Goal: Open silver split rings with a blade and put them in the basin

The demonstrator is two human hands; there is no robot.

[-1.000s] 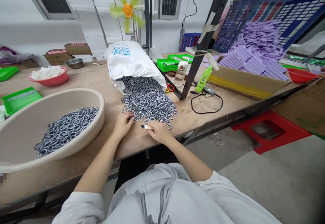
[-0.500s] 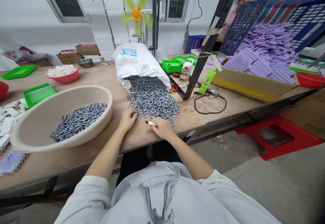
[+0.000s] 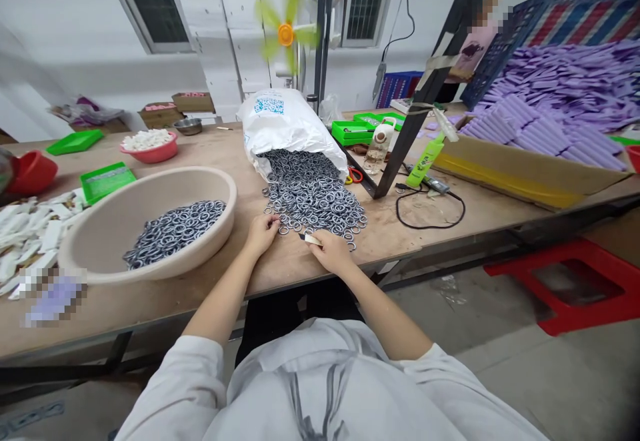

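At the near edge of a heap of grey rings [image 3: 320, 201], my left hand [image 3: 263, 234] is closed, its fingertips pinched on what looks like one grey ring, mostly covered by the fingers. Beside it, my right hand [image 3: 333, 251] is wrapped round a small knife [image 3: 313, 240] with a pale handle; its short dark blade points left toward my left hand. The heap spills from the mouth of a white sack [image 3: 285, 121] lying on the table. To the left stands a large beige basin [image 3: 227, 217] with more grey rings [image 3: 175, 231] in it.
White pieces [image 3: 30, 227] lie beyond the basin, near a green tray [image 3: 107, 182] and a red bowl [image 3: 150, 153]. On the right are a slanted metal post [image 3: 400, 141], a green bottle [image 3: 425, 161], a cable and a carton [image 3: 540, 171] of purple pieces. Another person [image 3: 473, 47] stands behind.
The view has swung slightly left, so everything appears further right. Both hands stay at the heap's near edge, with the knife still in the right hand.
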